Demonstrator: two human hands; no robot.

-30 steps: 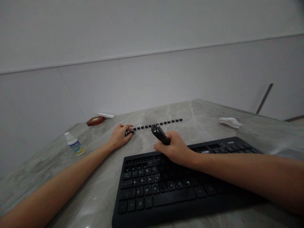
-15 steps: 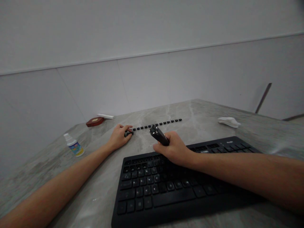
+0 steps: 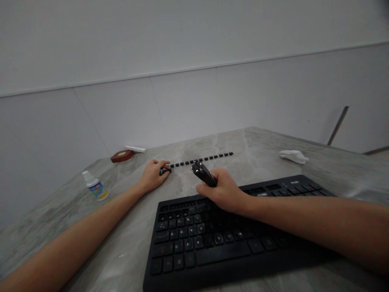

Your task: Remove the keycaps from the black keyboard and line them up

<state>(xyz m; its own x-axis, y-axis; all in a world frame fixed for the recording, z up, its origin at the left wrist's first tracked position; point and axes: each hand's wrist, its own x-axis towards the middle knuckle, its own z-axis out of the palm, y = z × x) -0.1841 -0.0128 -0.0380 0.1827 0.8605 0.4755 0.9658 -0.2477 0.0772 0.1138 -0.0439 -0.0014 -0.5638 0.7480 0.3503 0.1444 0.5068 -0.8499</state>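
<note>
My left hand (image 3: 154,175) rests on the table at the left end of a line of black keycaps (image 3: 191,162). Its thumb and fingers are closed around a small dark piece, a keycap (image 3: 165,170) by its look, partly hidden by the fingers. In my right hand (image 3: 226,190) is a short dark tool (image 3: 204,173) with shiny metal bits at its tip; I cannot make out its kind. That hand is over the upper part of a black keyboard (image 3: 221,253). Bare sockets without keycaps show in its top rows. My right forearm covers much of its right side.
A white spray bottle (image 3: 96,188) with a colourful label stands left of my left forearm. Farther back are a reddish-brown box (image 3: 121,156) and a white strip (image 3: 135,149) by the wall. A crumpled white cloth (image 3: 294,156) lies at the right on the grey marbled table (image 3: 261,142).
</note>
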